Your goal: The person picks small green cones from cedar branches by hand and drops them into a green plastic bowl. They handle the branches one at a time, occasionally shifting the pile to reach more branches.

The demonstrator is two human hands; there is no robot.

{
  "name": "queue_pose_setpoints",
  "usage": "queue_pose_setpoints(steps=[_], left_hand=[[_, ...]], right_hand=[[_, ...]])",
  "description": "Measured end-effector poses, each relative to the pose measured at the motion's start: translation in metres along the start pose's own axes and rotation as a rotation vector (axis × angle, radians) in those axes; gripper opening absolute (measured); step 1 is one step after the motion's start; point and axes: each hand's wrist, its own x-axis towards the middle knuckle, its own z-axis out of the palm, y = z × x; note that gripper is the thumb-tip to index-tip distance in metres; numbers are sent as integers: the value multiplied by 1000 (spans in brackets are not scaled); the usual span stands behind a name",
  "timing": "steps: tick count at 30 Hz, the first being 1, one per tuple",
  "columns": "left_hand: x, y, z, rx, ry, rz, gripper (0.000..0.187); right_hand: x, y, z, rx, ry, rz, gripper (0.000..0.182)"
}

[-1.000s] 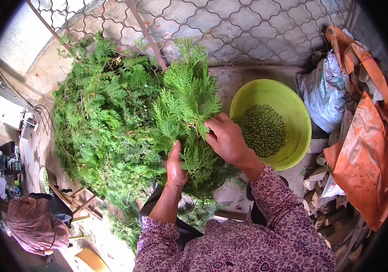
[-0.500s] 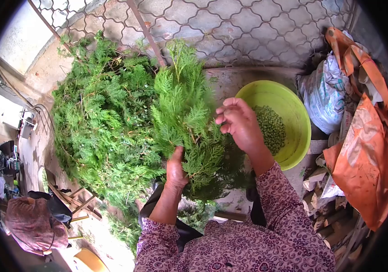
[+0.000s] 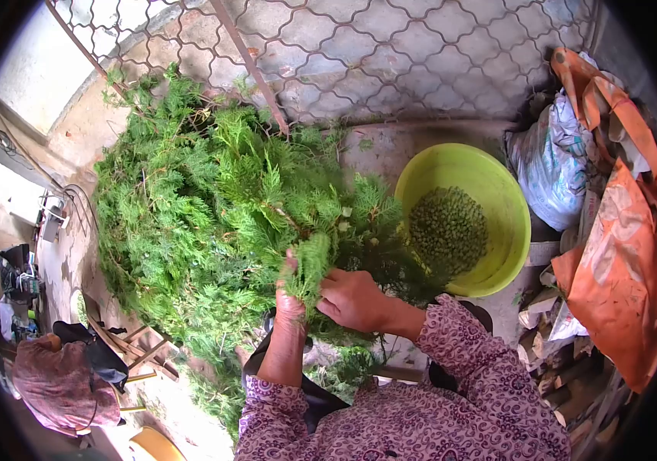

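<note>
My left hand (image 3: 290, 298) is closed around the lower part of a leafy evergreen branch (image 3: 313, 257), whose flat green sprays spread forward and to the right. Close against the same branch is my right hand (image 3: 357, 300), its fingers curled and pinched on the foliage. The fingertips are partly hidden, so any small piece between them cannot be made out. To the right stands a yellow-green basin (image 3: 509, 207) with many small round green cones (image 3: 448, 230) in it. Some sprays of the branch hang over the basin's left edge.
A big heap of cut evergreen branches (image 3: 182, 207) lies left of my hands. Metal lattice (image 3: 390, 54) runs across the back. On the right are a white sack (image 3: 547, 169), an orange bag (image 3: 612, 284) and stacked wood (image 3: 566, 376). A wooden chair (image 3: 140, 346) stands at lower left.
My right hand has come from beside the basin's rim down and left to the branch, and its fingers have closed there. The branch has tipped lower, and the basin's cones show more fully.
</note>
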Motion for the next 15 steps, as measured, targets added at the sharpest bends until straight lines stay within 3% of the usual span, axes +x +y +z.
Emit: queue_pose_setpoints(steps=[3,5,6,8,11,12,15], left_hand=[[-2,1,1,105,4,-96,39],[-5,3,1,57,4,-83,34],[-9,6,7,62,58,-100,32],[-6,2,14,68,151,-69,28],[-5,-5,-3,72,79,-124,30],[3,-10,-15,34,-54,-93,33],[-2,-16,-20,37,75,-101,32]], right_hand=[[8,-2,-25,31,-38,-12,16],[13,-1,-46,252,76,280,18],[14,4,-49,252,73,282,18],[13,14,-52,156,273,301,18],[16,9,-47,182,192,248,22],[17,10,-45,94,167,179,24],[18,10,-40,279,187,194,28]])
